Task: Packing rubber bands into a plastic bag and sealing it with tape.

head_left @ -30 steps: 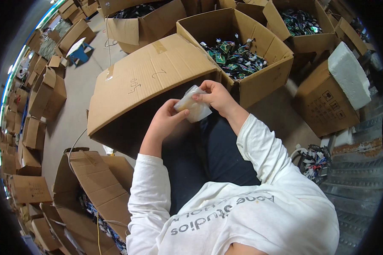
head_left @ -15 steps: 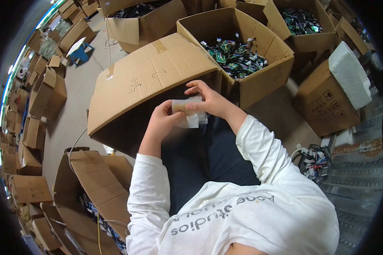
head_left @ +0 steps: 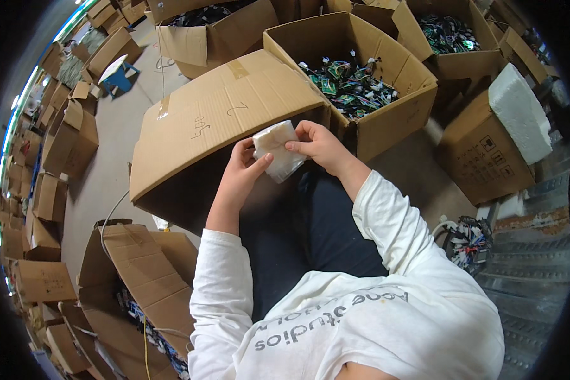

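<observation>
Between my two hands is a whitish, partly see-through plastic packet (head_left: 276, 147), held tilted over my lap. My left hand (head_left: 242, 166) grips its left edge, thumb on the front face. On the upper right side, my right hand (head_left: 318, 145) pinches the packet between thumb and fingers. What lies inside cannot be made out. Just behind my hands stands a large cardboard box (head_left: 215, 107), its dark opening facing me.
Beyond it, an open carton (head_left: 386, 126) holds tangled circuit boards and wires (head_left: 348, 85). A white foam slab (head_left: 519, 114) leans on a box at right. A cable bundle (head_left: 468, 244) lies by ridged metal. Another open carton (head_left: 139, 253) stands lower left; a blue stool (head_left: 117, 77) is farther off.
The packet has been turned up and spread flatter, so its broad face shows. My right hand's fingers have closed on its upper right edge.
</observation>
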`<state>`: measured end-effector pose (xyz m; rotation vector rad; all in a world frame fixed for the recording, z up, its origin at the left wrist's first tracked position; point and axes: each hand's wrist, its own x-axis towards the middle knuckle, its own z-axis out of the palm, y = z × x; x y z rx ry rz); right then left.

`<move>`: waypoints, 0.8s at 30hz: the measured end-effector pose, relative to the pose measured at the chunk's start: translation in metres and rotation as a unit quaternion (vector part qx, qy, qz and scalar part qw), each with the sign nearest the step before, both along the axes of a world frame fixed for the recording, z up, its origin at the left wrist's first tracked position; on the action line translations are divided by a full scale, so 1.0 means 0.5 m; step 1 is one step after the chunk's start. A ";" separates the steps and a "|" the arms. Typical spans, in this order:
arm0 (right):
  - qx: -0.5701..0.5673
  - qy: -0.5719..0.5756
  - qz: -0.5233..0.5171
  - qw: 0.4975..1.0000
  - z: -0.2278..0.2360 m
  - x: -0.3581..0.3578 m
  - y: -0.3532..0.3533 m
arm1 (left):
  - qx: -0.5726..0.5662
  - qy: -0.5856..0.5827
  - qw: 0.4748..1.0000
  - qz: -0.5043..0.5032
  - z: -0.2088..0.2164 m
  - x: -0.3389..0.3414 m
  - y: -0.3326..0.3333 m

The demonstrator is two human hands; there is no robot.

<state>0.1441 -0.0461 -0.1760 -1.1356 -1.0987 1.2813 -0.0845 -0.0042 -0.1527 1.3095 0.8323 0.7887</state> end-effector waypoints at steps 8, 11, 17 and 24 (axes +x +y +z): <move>0.025 0.020 0.012 0.999 0.021 -0.031 -0.016 | 0.021 0.024 0.999 -0.042 -0.016 -0.017 0.016; 0.024 -0.022 0.040 0.999 0.024 -0.024 -0.012 | 0.032 0.043 0.996 -0.066 -0.018 -0.017 0.012; 0.030 -0.053 0.051 0.997 0.012 -0.011 -0.008 | 0.019 0.035 0.998 -0.058 0.003 0.000 -0.006; 0.056 -0.085 0.084 0.991 0.012 -0.011 -0.011 | 0.012 0.039 0.997 -0.058 -0.003 -0.008 0.005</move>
